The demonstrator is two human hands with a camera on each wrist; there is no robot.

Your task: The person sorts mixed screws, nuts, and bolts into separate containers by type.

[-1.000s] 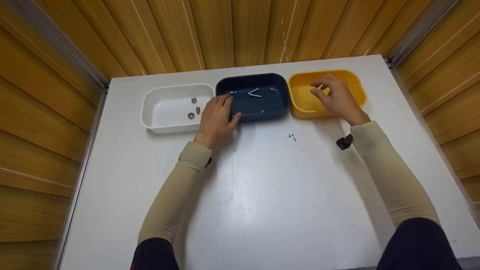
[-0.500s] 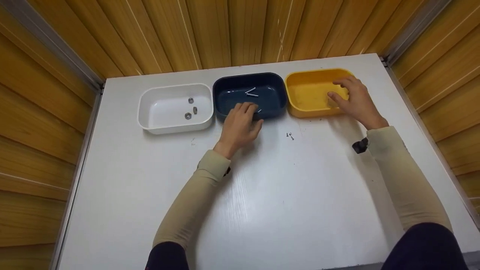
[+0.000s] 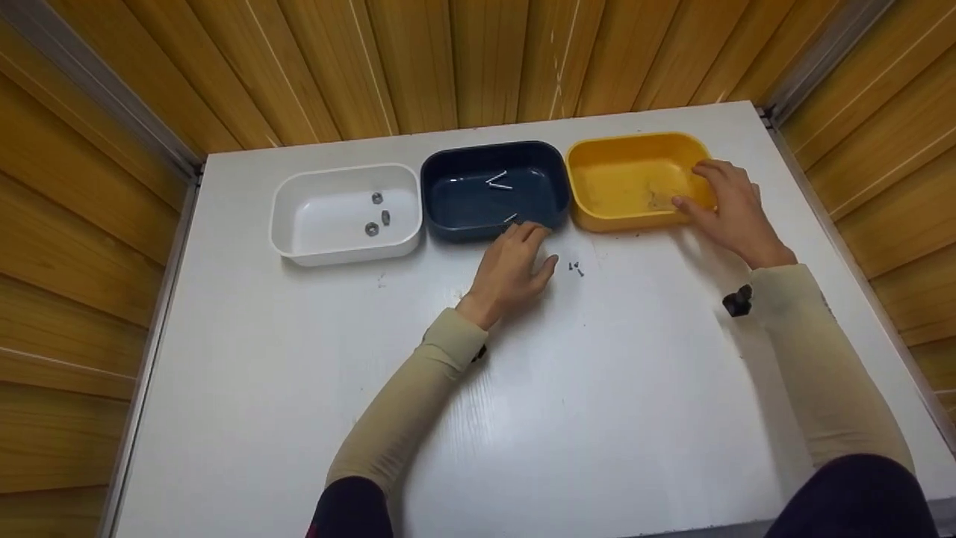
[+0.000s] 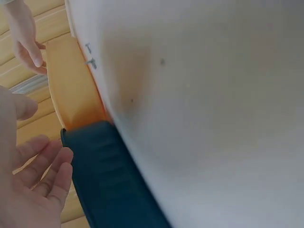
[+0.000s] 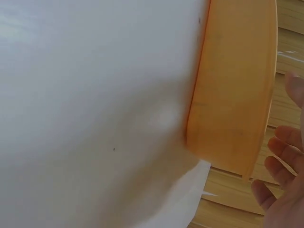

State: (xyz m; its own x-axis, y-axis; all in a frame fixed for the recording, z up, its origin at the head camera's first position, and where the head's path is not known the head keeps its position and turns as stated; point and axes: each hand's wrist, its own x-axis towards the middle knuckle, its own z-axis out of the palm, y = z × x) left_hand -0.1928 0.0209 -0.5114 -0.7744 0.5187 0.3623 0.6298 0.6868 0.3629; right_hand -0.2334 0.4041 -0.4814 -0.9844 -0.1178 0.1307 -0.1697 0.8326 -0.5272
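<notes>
**Both hands have slid off the trays' middles to their edges**

Twelve o'clock is the far side of the table (image 3: 463,448). One second ago the left hand (image 3: 509,273) covered the join between the white and blue trays; now it is at the blue tray's five o'clock. The right hand (image 3: 733,217) has gone from above the middle of the yellow tray to its four o'clock corner.

The left hand is loosely spread, fingers gently bent, thumb well apart; whether its fingertips touch the rim I cannot tell. The right hand is similarly wide, its thumb and fingers at the rim, contact unclear. Both look free of any load.

Three trays stand in a row: white tray (image 3: 314,256), blue tray (image 3: 455,202), yellow tray (image 3: 635,223). Three nuts (image 3: 372,229) lie towards three o'clock in the white one. Three pins (image 3: 500,187) lie in the blue one: two near its middle, one towards five o'clock. Three small screws (image 3: 581,273) lie on the table, at the yellow tray's seven o'clock.
</notes>
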